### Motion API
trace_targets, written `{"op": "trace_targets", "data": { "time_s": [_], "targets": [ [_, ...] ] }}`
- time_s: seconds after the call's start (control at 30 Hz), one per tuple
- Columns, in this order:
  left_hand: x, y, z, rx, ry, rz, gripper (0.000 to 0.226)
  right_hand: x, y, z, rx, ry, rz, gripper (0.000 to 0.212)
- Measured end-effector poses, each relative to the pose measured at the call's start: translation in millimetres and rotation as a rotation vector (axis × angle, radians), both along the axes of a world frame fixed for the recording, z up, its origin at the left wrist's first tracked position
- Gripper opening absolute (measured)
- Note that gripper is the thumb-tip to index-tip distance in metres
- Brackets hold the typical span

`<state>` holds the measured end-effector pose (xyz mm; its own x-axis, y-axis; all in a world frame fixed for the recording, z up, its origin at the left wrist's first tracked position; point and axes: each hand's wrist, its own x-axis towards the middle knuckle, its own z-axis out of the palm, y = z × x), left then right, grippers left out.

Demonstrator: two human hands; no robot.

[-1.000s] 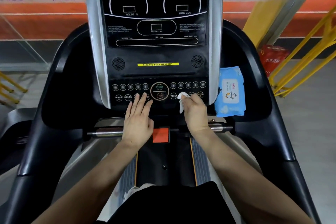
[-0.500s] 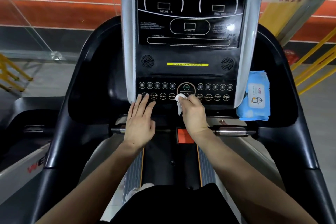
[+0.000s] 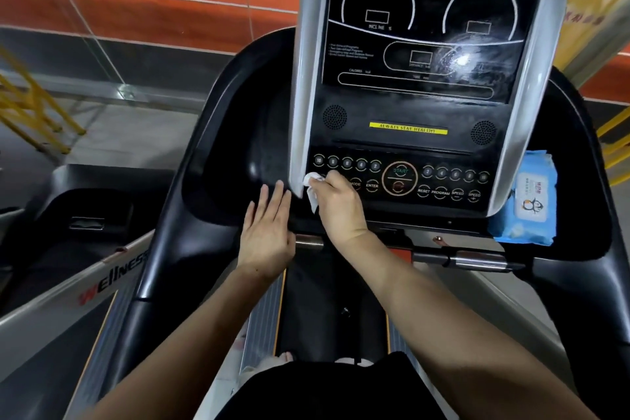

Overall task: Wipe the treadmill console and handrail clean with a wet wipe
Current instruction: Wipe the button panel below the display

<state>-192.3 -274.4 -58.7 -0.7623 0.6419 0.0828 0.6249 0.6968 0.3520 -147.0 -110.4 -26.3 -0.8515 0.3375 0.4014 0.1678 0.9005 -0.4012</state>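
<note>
From the head camera, the right hand [image 3: 341, 204] pinches a crumpled white wipe [image 3: 312, 186] in curled fingers and presses it against the console [image 3: 419, 85] at the lower left corner of the button panel, right where the black keypad meets the silver left edge trim. The wipe's tail hangs down below the fingers. The left hand [image 3: 267, 232] is flat with straight fingers held together, grasping nothing, lying on the black housing just left of the console's lower left corner, near the right hand but not touching it. A chrome handrail [image 3: 477, 261] runs across below the console's bottom edge, its right part bare. A blue wipe pack [image 3: 530, 201] stands in the recess beside the console's lower right corner.
</note>
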Motion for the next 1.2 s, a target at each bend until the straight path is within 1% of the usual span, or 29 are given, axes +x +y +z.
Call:
{"op": "trace_targets", "data": {
  "time_s": [0.2, 0.3, 0.4, 0.47, 0.57, 0.63, 0.67, 0.77, 0.9, 1.0, 1.1, 1.2],
  "targets": [
    [-6, -10, 7, -0.033, -0.015, -0.050, 0.080, -10, -8, 0, 0.078, -0.044, 0.073, 0.010],
    [-3, -6, 11, -0.019, 0.006, -0.083, 0.082, -5, -7, 4, 0.095, -0.066, 0.119, 0.016],
    [-3, 1, 14, 0.019, 0.000, -0.090, 0.082, 9, 2, 5, 0.087, -0.090, 0.120, 0.023],
    [-2, 3, 13, 0.039, 0.016, -0.086, 0.081, 24, 13, 4, 0.088, -0.112, 0.081, 0.026],
    [4, 9, 10, 0.073, 0.050, -0.094, 0.080, 50, 33, 2, 0.093, -0.130, 0.001, 0.023],
    [10, 19, 10, 0.092, 0.068, -0.111, 0.079, 64, 47, 3, 0.032, -0.156, -0.060, 0.021],
    [13, 25, 11, 0.090, 0.082, -0.125, 0.078, 70, 55, 3, 0.007, -0.175, -0.086, 0.022],
    [25, 43, 13, 0.078, 0.128, -0.158, 0.075, 91, 75, 8, 0.019, -0.198, -0.157, 0.021],
    [41, 67, 19, 0.067, 0.129, -0.165, 0.074, 123, 106, 17, 0.031, -0.181, -0.276, 0.019],
    [54, 83, 21, 0.057, 0.121, -0.184, 0.074, 143, 134, 18, 0.056, -0.285, -0.335, 0.021],
    [67, 96, 21, 0.052, 0.116, -0.193, 0.073, 163, 159, 21, -0.001, -0.218, -0.404, 0.022],
    [78, 109, 21, 0.062, 0.115, -0.194, 0.070, 175, 181, 27, -0.047, -0.226, -0.461, 0.024]
  ]
}}
